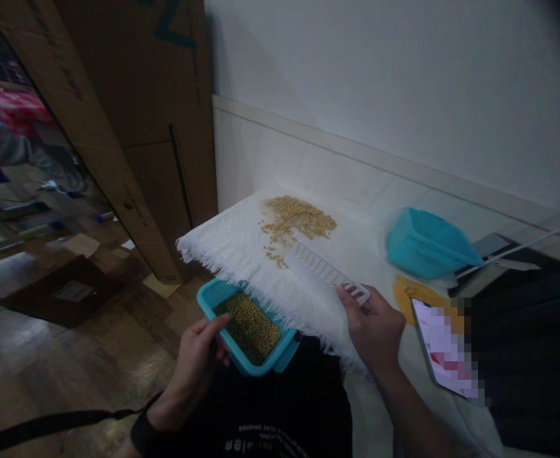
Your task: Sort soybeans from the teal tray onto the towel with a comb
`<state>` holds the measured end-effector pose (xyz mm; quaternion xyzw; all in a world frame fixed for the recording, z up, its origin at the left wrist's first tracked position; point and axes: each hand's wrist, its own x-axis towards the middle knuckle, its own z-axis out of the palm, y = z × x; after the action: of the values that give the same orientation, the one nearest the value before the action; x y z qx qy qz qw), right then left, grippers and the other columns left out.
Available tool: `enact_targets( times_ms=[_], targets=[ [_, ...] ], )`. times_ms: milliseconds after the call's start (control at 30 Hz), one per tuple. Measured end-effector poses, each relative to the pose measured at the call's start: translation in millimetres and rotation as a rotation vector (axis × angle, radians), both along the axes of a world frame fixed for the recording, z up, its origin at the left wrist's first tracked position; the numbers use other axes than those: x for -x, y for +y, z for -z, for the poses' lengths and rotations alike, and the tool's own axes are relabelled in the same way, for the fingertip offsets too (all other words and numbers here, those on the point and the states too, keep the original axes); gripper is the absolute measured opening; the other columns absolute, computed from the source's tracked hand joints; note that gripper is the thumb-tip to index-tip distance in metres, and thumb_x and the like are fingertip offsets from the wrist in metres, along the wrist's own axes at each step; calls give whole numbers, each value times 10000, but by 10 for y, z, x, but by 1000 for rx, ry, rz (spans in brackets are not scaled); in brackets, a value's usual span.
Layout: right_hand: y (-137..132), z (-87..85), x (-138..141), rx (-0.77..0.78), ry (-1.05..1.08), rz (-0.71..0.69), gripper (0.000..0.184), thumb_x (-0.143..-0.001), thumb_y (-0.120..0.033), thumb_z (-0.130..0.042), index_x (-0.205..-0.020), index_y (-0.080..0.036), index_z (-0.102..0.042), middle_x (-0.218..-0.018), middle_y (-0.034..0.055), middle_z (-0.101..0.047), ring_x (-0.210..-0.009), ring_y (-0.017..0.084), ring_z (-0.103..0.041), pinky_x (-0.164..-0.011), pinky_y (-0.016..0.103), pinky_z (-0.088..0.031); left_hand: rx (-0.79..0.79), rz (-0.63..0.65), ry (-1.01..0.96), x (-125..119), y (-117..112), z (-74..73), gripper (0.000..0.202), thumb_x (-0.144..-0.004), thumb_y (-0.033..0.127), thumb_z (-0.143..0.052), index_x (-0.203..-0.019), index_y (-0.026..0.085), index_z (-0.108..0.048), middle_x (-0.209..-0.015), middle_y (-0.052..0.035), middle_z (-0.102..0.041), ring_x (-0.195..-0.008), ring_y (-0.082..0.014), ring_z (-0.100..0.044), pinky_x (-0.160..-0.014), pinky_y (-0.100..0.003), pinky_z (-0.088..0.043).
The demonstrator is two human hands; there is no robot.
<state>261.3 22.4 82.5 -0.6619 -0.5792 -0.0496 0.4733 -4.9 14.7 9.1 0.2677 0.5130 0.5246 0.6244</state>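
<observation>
My left hand point(206, 343) grips the near left rim of a turquoise plastic container point(206, 299), thumb over the edge. Inside lie yellow beans point(255, 324), with smaller dark green grains around them. The container is below the fringed edge of a white cloth point(227, 235). My right hand point(375, 321) is closed on one end of a white slotted plastic strip point(315, 277), whose far end reaches over the cloth. Just beyond that end, a loose pile of yellow beans point(299, 216) is spread on the cloth, a few scattered toward the strip.
At the right stand a second turquoise container point(430, 245), a yellow-orange flat item point(403, 299) and a phone point(444, 350) with its screen lit. A white cable point(532, 238) runs there. Tall cardboard point(165, 95) rises at the left, and a white wall point(379, 76) closes off the back.
</observation>
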Motion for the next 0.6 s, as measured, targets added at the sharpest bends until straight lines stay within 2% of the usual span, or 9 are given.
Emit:
enact_targets(
  times_ms=[233,600],
  targets=[
    [-18,-19,20,36,70,-43,289,-816,-454,-663,-817,-171,-718,-656,13,-731,-564,157,-686,-515,208,-484,14,-6,-13,-1,-10,-3,412,-732,407,-734,-445,199,-524,-333,45,-442,-301,-104,-420,-348,-242,-348],
    [1,-45,115,54,66,-94,264,-831,-431,-655,-828,-173,-713,-676,17,-740,-575,162,-695,-531,218,-504,4,-7,-6,0,-4,-17,398,-735,398,-725,-448,202,-531,-344,38,-441,-311,-104,-417,-346,-247,-338]
  ],
)
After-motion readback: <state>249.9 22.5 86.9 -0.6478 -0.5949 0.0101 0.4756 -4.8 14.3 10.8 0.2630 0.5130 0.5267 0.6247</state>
